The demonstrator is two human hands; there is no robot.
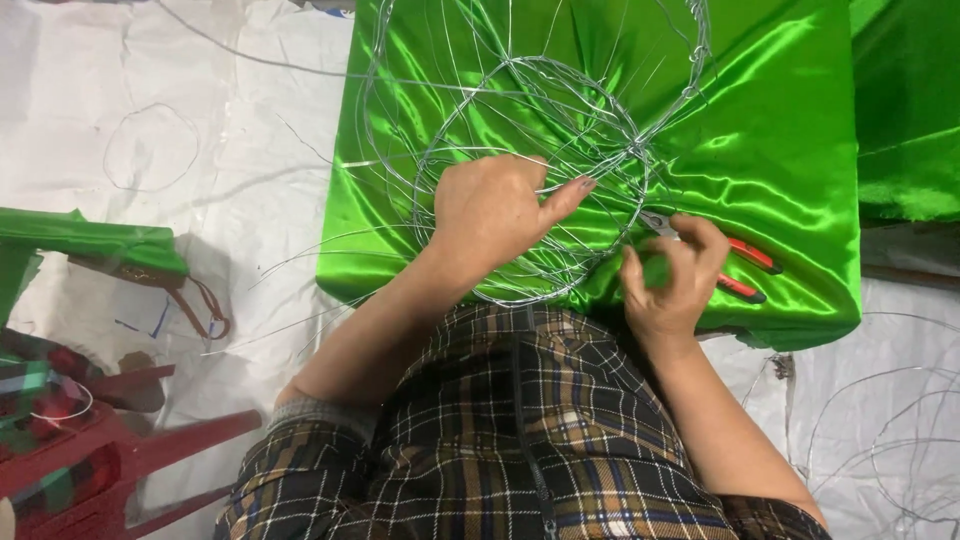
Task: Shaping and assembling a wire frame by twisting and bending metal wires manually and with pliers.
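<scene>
A round frame of thin silver wire (545,110) lies on a shiny green satin cloth (780,150). My left hand (495,210) grips the frame's inner ring near its lower edge, thumb stretched to the right along a wire. My right hand (672,275) is closed around red-handled pliers (745,262), whose metal jaws point left at the wire ring beside my left thumb. Both forearms reach out over my lap, which is covered by dark plaid cloth (520,440).
White sheeting (200,160) covers the floor, with loose wire loops on it at upper left and lower right (890,430). A red plastic stool (110,460) and a green-wrapped object (90,240) with a brown strap sit at left. More green fabric (905,110) lies at right.
</scene>
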